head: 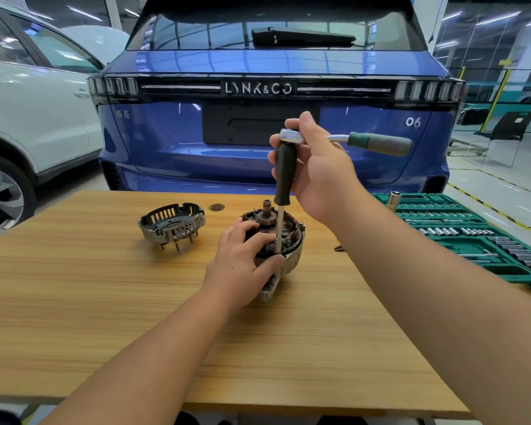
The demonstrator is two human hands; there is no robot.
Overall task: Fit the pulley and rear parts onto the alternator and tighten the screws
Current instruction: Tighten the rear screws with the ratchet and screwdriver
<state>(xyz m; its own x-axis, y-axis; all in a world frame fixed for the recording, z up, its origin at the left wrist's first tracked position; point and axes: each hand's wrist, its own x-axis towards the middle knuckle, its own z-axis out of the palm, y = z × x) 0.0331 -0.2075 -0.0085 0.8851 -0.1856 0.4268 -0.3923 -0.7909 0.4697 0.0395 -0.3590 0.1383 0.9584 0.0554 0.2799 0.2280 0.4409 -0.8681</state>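
Note:
The alternator (292,240) stands on the wooden table (105,302), shaft end up, its copper windings showing. My left hand (242,259) grips its near side, fingers curled over the rim. My right hand (316,167) holds a black-handled driver (285,173) upright, with a ratchet wrench (377,143) seated on the driver's top end. The driver's thin shank drops to a small socket (278,244) at the alternator's near rim. The rear housing cover (172,223), slotted and silver, lies apart to the left on its studs.
A green socket set case (472,240) lies open at the table's right edge, with a loose socket (394,200) standing at its far corner. A small dark disc (216,207) lies behind the alternator. A blue car and a white car stand beyond the table.

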